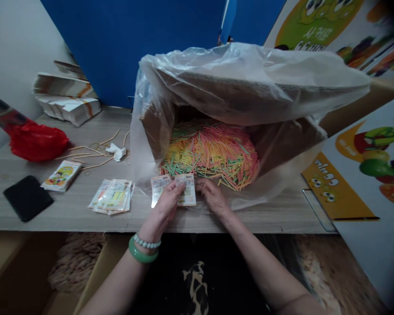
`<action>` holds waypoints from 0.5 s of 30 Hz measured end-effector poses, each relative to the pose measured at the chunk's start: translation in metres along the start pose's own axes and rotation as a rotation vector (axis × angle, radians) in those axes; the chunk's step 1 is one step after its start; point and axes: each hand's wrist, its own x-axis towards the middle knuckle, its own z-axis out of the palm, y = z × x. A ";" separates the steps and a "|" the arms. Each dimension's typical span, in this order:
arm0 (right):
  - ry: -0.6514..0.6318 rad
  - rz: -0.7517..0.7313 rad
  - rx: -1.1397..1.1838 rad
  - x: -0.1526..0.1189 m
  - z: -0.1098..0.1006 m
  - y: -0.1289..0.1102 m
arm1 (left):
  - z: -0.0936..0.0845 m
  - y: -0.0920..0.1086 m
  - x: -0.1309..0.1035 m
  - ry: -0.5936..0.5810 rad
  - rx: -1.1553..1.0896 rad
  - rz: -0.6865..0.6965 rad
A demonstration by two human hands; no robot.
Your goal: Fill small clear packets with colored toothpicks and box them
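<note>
My left hand [170, 197] is closed on two small printed packets, with its thumb across the right packet [188, 192] and the left packet [156, 186] showing beside it. Just right of them, the fingers of my right hand [213, 196] are curled together near the packet's edge; what they pinch, if anything, is hidden. Behind both hands, a cardboard box lined with a clear plastic bag [151, 92] lies with its opening toward me. Inside is a heap of thin pink, yellow and green sticks [213, 153]. A small pile of filled packets [113, 195] lies to the left.
On the left are a black flat case [28, 197], a stack of printed cards [63, 176], a red plastic bag [37, 142], rubber bands [88, 153], crumpled white paper [116, 152] and bundled cards [68, 109]. Printed cartons [357, 175] stand at the right. The table's front edge runs below my hands.
</note>
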 end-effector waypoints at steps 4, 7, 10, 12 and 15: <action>0.142 0.011 0.300 0.008 -0.013 -0.025 | -0.006 -0.006 0.001 0.024 0.120 0.073; 0.137 0.008 0.479 0.008 -0.017 -0.042 | -0.008 -0.008 0.002 0.057 0.201 0.067; 0.108 0.040 0.571 0.007 -0.017 -0.049 | -0.008 -0.009 0.001 0.021 0.304 0.150; 0.105 0.050 0.573 0.007 -0.016 -0.051 | -0.008 -0.010 0.000 -0.006 0.370 0.222; 0.132 0.030 0.569 0.010 -0.015 -0.058 | -0.010 -0.013 -0.001 0.018 0.430 0.228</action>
